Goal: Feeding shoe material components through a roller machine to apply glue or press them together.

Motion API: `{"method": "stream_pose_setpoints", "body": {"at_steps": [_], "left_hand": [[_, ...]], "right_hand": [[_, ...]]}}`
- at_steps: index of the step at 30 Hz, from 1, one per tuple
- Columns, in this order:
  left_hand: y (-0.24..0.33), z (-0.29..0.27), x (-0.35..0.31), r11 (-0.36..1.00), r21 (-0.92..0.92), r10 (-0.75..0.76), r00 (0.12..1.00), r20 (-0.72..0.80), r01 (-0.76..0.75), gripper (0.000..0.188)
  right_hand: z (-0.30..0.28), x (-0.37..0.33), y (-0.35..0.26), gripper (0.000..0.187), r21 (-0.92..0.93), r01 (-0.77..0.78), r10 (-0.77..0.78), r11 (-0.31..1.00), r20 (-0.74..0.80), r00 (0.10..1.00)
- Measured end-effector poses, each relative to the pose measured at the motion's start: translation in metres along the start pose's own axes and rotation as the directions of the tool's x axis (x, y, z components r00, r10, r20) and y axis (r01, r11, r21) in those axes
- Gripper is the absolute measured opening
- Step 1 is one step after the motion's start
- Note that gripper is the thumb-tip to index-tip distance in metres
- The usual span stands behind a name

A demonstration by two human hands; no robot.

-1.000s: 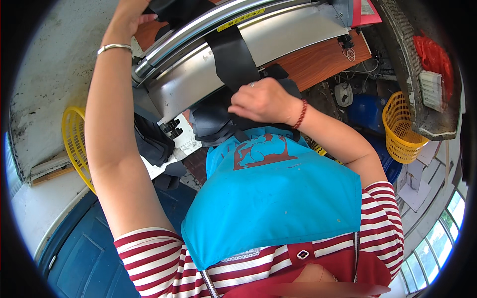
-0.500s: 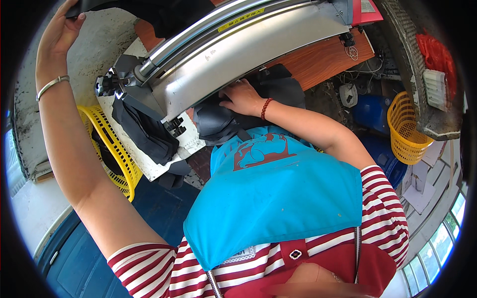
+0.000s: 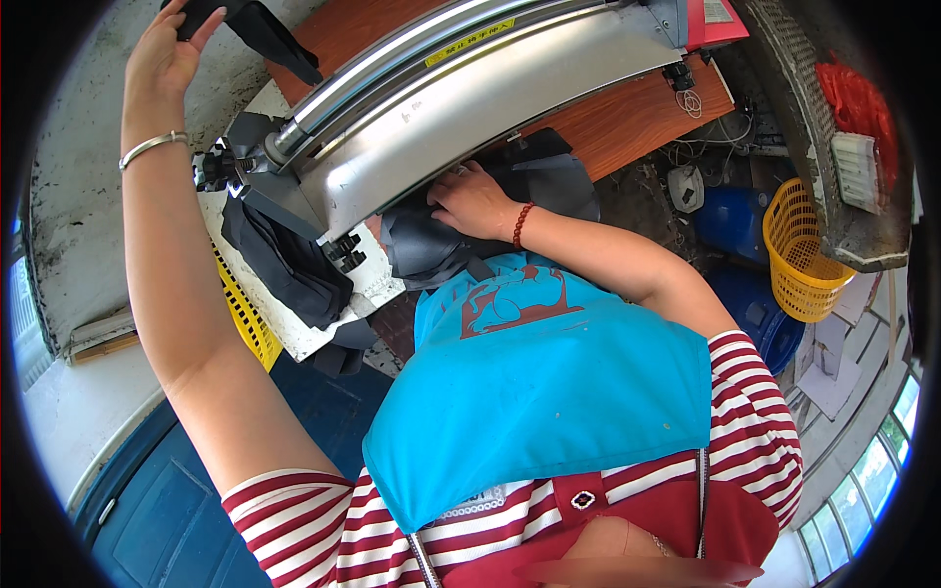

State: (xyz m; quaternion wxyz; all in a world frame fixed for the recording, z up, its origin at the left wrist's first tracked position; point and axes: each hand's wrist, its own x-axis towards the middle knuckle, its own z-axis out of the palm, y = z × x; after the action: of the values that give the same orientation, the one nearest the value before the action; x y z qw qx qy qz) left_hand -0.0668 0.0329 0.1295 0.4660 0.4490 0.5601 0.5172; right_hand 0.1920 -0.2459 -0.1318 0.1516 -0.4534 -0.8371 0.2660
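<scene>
My left hand [image 3: 167,57] is raised at the upper left, thumb and fingers closed on a black sheet piece [image 3: 263,37] that droops to the right behind the machine. My right hand [image 3: 474,204] rests on a stack of dark grey sheet pieces [image 3: 423,241], just below the front edge of the machine's metal cover [image 3: 431,127]. Its fingers are slightly bent and apart, their tips close under that edge. A second black stack [image 3: 284,260] lies on the white board [image 3: 377,286] by the machine's left end.
A silver bar [image 3: 382,73] runs along the machine over a reddish-brown wooden board [image 3: 627,113]. One yellow basket [image 3: 250,314] stands at left, partly behind my arm; another yellow basket [image 3: 806,250] stands at right beside blue drums [image 3: 733,220]. Loose cables [image 3: 720,137] lie behind.
My left hand has moved right and slightly down, drawing the black sheet piece so less of it shows behind the machine. My right hand has barely shifted on the stack.
</scene>
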Motion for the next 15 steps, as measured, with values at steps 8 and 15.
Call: {"method": "stream_pose_setpoints", "body": {"at_steps": [8, 15], "left_hand": [[-0.043, 0.023, -0.011, 0.996, 0.0, -0.09, 0.996, 0.029, 0.09, 0.037], [-0.052, 0.029, -0.015, 0.979, 0.203, 0.034, 0.999, -0.042, -0.025, 0.031]], "right_hand": [[0.004, -0.001, 0.0, 0.02, -0.115, 0.077, -0.086, 0.99, -0.082, 0.993], [-0.013, -0.004, -0.007, 0.01, -0.038, 0.303, -0.305, 0.952, -0.196, 0.932]]}}
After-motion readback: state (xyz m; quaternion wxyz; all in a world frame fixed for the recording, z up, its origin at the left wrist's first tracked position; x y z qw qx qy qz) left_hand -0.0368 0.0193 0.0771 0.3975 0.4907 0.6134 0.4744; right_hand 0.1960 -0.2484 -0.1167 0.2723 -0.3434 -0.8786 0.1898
